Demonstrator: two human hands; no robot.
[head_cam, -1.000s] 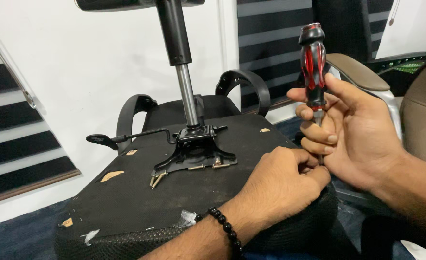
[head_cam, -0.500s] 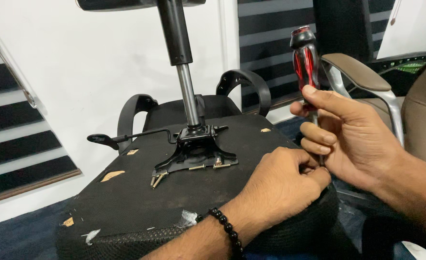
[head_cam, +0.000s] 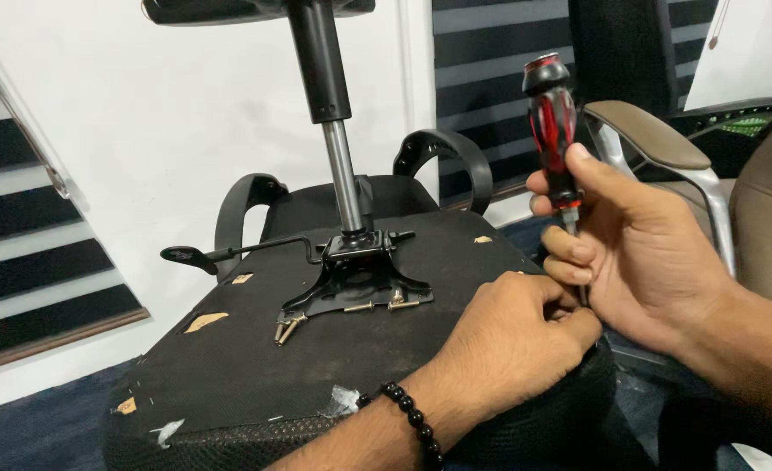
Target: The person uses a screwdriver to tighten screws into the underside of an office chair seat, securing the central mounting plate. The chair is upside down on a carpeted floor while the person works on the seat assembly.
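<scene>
A black office chair lies upside down, the underside of its seat (head_cam: 255,366) facing me. My right hand (head_cam: 643,253) grips a red-and-black screwdriver (head_cam: 553,122) upright at the seat's right edge. My left hand (head_cam: 512,340), with a black bead bracelet on the wrist, rests closed on that edge, fingertips pinched around the screwdriver's tip; what they hold is hidden. A black metal mounting plate (head_cam: 355,279) with a gas-lift column (head_cam: 338,157) stands at the seat's middle. Loose screws (head_cam: 285,327) lie beside the plate.
A black lever (head_cam: 220,255) sticks out left of the plate. Two black armrests (head_cam: 442,161) curve behind the seat. A beige chair with a padded armrest (head_cam: 656,135) stands at the right. White wall and striped blinds lie behind; dark carpet below.
The screwdriver handle has tilted slightly left and back toward upright as my right hand adjusts its grip. My left hand stays at the seat's edge.
</scene>
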